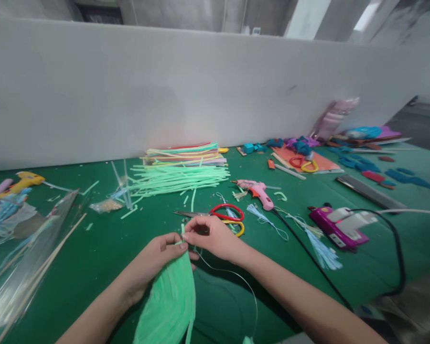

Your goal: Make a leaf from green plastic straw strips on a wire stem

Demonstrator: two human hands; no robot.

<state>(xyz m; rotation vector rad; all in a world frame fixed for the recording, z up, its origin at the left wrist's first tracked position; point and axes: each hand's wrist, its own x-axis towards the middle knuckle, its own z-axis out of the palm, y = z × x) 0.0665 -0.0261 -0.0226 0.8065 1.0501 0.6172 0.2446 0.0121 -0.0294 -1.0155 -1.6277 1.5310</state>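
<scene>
My left hand (156, 258) is closed around the top of a flat fan of light green straws (172, 301) that hangs toward me. My right hand (209, 236) pinches the tip of the same bundle, where a short green straw end (182, 229) sticks up. A thin clear thread (236, 274) runs from my right fingers in a loop down over the green table (93, 248). Red-and-yellow-handled scissors (222, 216) lie just beyond my right hand.
A heap of green straws (175, 179) and a stack of coloured straws (186, 154) lie at the back. A pink glue gun (258, 191), a purple device with a black cable (338, 224), blue tassels (320, 248), clear plastic wrap (25, 258) and a yellow glue gun (23, 181) surround the work spot.
</scene>
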